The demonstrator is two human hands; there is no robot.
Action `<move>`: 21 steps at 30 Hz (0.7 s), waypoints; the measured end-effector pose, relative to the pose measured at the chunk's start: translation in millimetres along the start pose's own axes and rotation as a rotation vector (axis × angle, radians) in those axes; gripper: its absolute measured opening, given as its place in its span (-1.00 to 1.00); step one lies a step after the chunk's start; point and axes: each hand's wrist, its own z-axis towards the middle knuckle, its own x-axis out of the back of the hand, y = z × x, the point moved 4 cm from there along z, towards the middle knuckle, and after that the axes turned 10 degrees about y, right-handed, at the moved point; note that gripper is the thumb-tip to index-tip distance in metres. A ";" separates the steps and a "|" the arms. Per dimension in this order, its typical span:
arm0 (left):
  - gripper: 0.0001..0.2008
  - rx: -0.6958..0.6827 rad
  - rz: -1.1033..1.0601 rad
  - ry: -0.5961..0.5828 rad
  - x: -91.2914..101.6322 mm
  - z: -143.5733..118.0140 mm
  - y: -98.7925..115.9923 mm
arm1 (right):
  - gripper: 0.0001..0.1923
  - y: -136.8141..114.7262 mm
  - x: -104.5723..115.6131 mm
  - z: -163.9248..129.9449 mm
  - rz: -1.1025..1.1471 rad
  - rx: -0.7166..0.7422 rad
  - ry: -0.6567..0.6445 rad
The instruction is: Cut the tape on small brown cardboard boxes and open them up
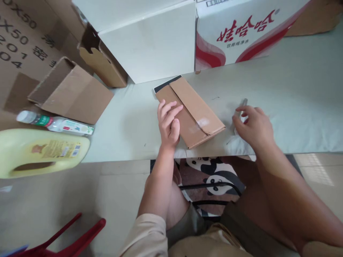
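A flat brown cardboard box [193, 110] lies slanted on the pale cloth, its flap folded over along a lengthwise seam. From its far end sticks a dark panel with a white edge [167, 85]. My left hand [169, 123] is at the box's left side, fingers apart and lightly bent over its face, not wrapped round it. To the right of the box, my right hand [253, 123] is closed in a pinch on a slim greyish object [244, 102]. Fingers cover most of that object, so its kind cannot be made out.
Along the back stand a white box [152, 46] and a red-and-white carton [241, 39]. On the left are an open cardboard box [77, 92], a plastic bottle [56, 123] and a yellow jug [64, 146]. Below the cloth's front edge is a panda-print surface [214, 175].
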 end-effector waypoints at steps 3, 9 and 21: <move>-0.47 -0.028 0.043 -0.010 -0.3 -0.4 -0.3 | -0.34 12.6 -4.0 6.3 -0.279 -0.062 -0.216; -0.54 -0.074 0.007 0.037 -0.3 -0.5 1.1 | -0.40 10.3 -8.6 5.6 -0.001 -0.143 -0.282; -0.52 -0.054 0.014 -0.008 0.0 -1.5 3.8 | -0.73 -71.6 46.9 -62.8 1.100 0.319 -0.283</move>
